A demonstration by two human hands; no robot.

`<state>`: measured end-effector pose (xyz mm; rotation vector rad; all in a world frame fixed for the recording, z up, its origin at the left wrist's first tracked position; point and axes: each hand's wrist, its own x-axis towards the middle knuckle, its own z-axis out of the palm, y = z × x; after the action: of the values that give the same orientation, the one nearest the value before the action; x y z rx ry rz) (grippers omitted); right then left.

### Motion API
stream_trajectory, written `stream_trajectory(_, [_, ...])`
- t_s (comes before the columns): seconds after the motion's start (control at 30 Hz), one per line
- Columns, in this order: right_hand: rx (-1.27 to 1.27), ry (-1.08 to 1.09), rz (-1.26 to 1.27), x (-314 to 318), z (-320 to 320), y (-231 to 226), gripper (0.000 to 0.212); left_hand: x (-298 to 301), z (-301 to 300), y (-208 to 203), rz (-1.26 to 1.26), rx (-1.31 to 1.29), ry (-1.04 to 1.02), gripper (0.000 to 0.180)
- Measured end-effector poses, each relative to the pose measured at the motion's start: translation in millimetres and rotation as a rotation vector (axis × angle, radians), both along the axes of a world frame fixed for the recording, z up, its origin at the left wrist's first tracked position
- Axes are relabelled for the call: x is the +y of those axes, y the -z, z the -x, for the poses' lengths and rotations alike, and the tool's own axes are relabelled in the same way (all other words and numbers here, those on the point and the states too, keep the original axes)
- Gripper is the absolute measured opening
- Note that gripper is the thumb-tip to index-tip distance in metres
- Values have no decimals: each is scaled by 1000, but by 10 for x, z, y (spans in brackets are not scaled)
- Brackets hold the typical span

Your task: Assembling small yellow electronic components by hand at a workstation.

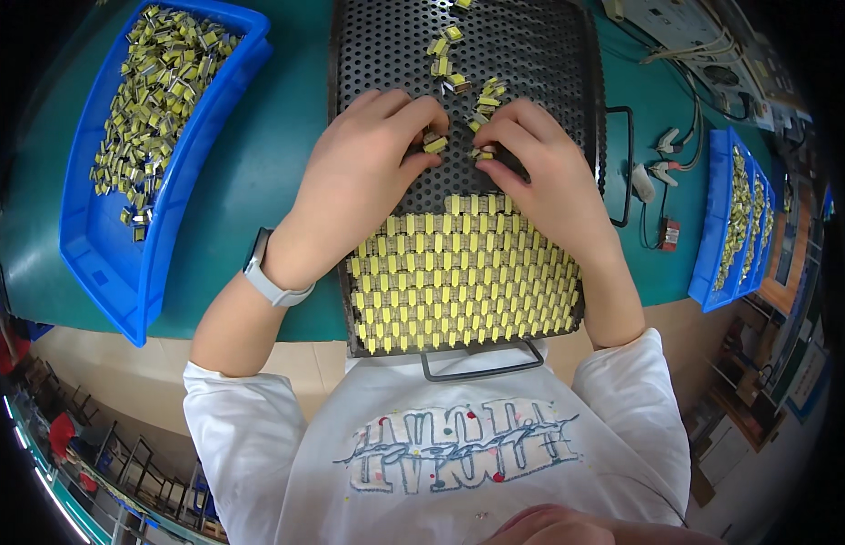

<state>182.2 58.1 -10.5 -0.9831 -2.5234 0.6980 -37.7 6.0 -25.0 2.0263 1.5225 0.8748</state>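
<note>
A black perforated metal tray [377, 50] lies before me, its near half filled with neat rows of small yellow-topped electronic components [463, 272]. Over the bare holes beyond the rows, my left hand [372, 150] pinches one loose yellow component [435, 143] between thumb and fingertips. Close to its right, my right hand [554, 168] grips another yellow component [482, 153], partly hidden by the fingers. More loose components [442, 62] lie scattered in a line toward the tray's far end, and a short cluster [488, 98] sits just beyond my right fingertips.
On the left of the green table [291, 100] stands a blue bin [159, 263] heaped with loose components. Another blue bin [709, 254] with similar parts is at the right edge. Wire handles [482, 374] stick out from the tray. Cables with clips [663, 168] lie to its right.
</note>
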Motion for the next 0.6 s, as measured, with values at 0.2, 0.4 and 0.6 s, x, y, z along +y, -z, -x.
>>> stream_trajectory(0.2, [24, 84, 139, -3, -7, -77, 23, -24, -8, -36, 69, 21, 4, 28])
stream_trajectory(0.4, [247, 106, 390, 31, -61, -87, 29, -53, -5, -75, 72, 144, 39, 28])
stream_trajectory(0.6, [341, 93, 728, 28, -92, -171, 31, -49, -63, -125, -103, -142, 43, 29])
